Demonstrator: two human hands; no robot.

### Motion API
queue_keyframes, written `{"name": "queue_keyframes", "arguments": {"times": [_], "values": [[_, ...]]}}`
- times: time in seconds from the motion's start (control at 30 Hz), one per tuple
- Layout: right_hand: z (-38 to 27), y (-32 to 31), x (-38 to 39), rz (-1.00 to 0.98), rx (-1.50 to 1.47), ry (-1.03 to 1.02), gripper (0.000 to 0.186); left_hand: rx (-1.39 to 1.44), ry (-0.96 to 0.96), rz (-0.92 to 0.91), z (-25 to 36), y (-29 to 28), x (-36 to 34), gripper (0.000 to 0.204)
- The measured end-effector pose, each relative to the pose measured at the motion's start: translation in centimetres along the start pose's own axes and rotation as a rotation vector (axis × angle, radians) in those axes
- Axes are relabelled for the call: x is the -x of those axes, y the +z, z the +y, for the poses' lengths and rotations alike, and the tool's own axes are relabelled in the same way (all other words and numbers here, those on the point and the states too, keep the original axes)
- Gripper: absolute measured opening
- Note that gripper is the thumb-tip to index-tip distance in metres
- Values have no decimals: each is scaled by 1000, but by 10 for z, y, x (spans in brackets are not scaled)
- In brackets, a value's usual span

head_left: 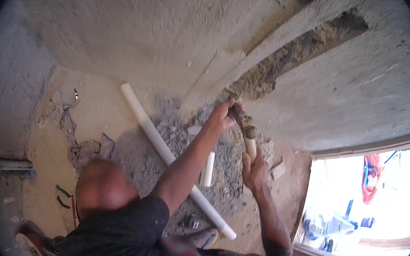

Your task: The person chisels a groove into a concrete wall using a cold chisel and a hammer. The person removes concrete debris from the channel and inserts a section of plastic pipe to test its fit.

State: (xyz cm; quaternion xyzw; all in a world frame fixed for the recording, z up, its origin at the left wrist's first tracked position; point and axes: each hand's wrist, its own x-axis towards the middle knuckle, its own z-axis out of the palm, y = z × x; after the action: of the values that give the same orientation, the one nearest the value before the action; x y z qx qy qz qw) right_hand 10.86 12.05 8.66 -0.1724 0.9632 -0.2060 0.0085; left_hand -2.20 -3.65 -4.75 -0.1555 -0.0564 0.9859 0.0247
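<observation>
My left hand (222, 115) grips the upper, darkened end of a mud-caked rod-shaped tool (245, 125) at the lower end of a rough channel (297, 52) cut in the plastered wall (140, 29); what that end is cannot be made out. My right hand (255, 171) is closed round the tool's pale lower shaft. A long white pipe (149, 133) lies diagonally on the floor beneath my left forearm, with a short white pipe piece (209, 169) between my arms.
Rubble (228, 191) covers the floor below the channel. At left are green-handled pliers (64, 198) and a recess with grey pipes (8, 165). A bright opening (339, 189) at right shows red material and bags. A blurred rounded patch of bare skin fills the lower left.
</observation>
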Motion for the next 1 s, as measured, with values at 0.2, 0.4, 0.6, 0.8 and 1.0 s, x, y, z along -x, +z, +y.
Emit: {"name": "queue_keyframes", "arguments": {"times": [0.2, 0.4, 0.6, 0.8, 1.0], "values": [[-36, -60, 3, 316, -286, -565, 32, 154, -105, -62, 18, -22, -12, 12], [-27, -51, 7, 237, 22, -565, 33, 106, -63, 80, 1, 0, -3, 16], [-12, -18, -14, -9, -174, 67, 34, 96, -41, 40, -5, -11, -8, 14], [-44, -72, 7, 445, -417, -614, 43, 108, -66, -53, 19, -15, -9, 11], [38, 7, 2, 185, 67, -237, 28, 102, -26, 84, -3, 7, 5, 10]]}}
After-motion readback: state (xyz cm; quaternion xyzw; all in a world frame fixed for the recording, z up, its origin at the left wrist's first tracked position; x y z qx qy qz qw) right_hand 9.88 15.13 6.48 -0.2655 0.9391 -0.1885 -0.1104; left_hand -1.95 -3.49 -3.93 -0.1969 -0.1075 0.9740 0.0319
